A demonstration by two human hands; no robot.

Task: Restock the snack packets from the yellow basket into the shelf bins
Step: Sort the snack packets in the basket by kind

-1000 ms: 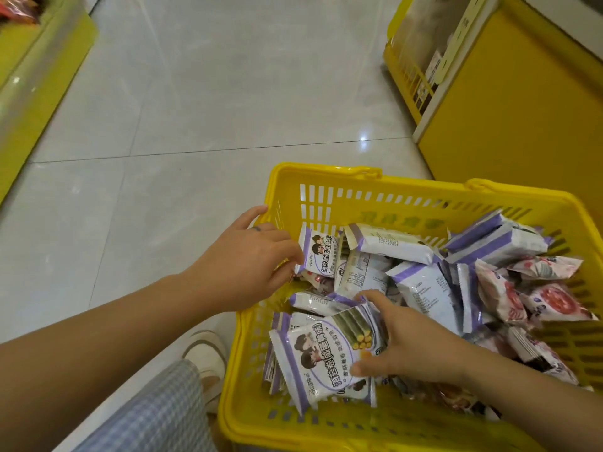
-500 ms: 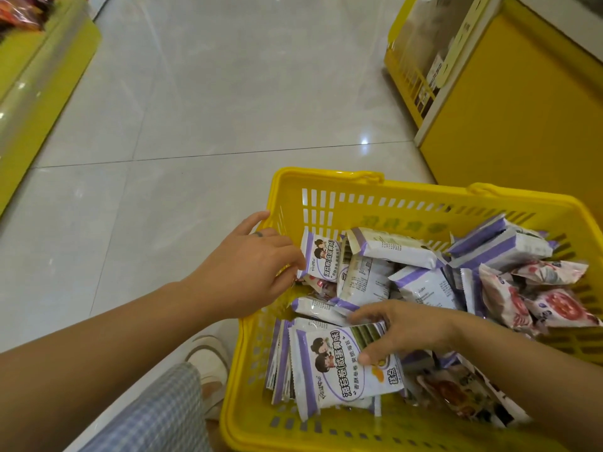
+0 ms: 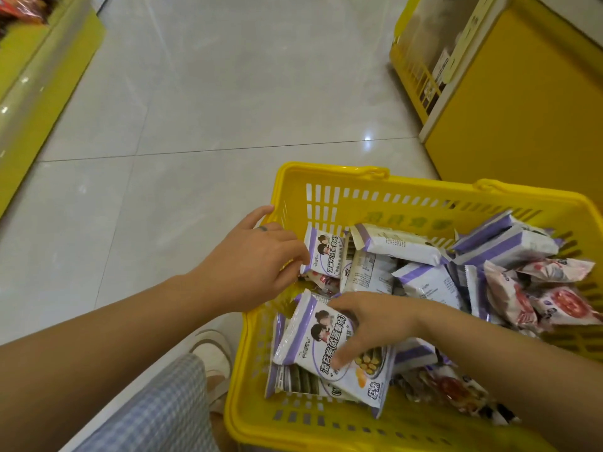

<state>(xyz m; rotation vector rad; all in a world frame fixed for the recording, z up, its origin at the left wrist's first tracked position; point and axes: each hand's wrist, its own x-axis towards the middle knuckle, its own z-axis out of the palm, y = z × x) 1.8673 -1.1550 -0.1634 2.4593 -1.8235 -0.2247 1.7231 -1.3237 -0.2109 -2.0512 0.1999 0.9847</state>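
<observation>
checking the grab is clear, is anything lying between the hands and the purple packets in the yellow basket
Nothing visible does. The right hand lies directly on the top purple packet in the yellow basket; the left hand touches an upright packet by its left wall.

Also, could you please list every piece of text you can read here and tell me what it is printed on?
"海苔卷(咸蛋黄味)": front of the near packet.
"海苔卷(咸蛋黄味)": front of the far packet, same print.
Small print on the turned packets: too small to read.
Raised lettering on the basket wall: too blurred to read.
Shelf tags: too blurred to read.
</observation>
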